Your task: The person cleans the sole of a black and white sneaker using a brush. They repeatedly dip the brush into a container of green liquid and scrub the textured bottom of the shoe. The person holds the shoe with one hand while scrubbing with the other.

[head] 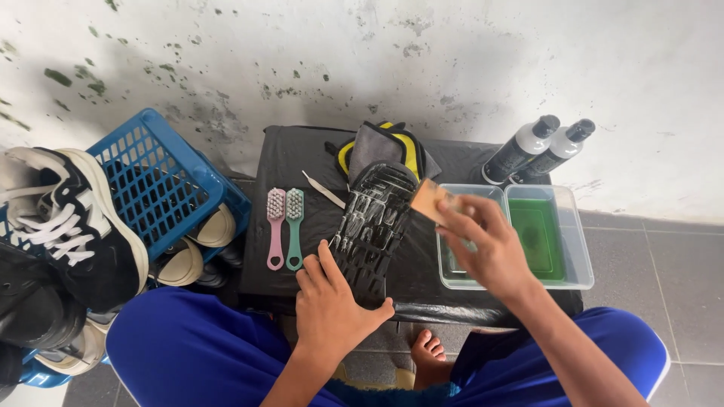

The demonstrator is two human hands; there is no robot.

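A seated person steadies an upturned black shoe [372, 226], sole up, on a black-covered table [294, 154].

The left hand [332, 305] clasps the shoe's heel; the right hand [490, 245] pinches a wooden brush [428, 200] at its toe, beside two clear tubs [577, 260] of green liquid.

Black ridged sole [371, 226]; pink brush [276, 227]; green brush [294, 226]; blue basket [154, 185]; greenish liquid, probably, in tub [577, 249].

two brushes [284, 226] lie left of the shoe [371, 226], tubs [581, 256] right.
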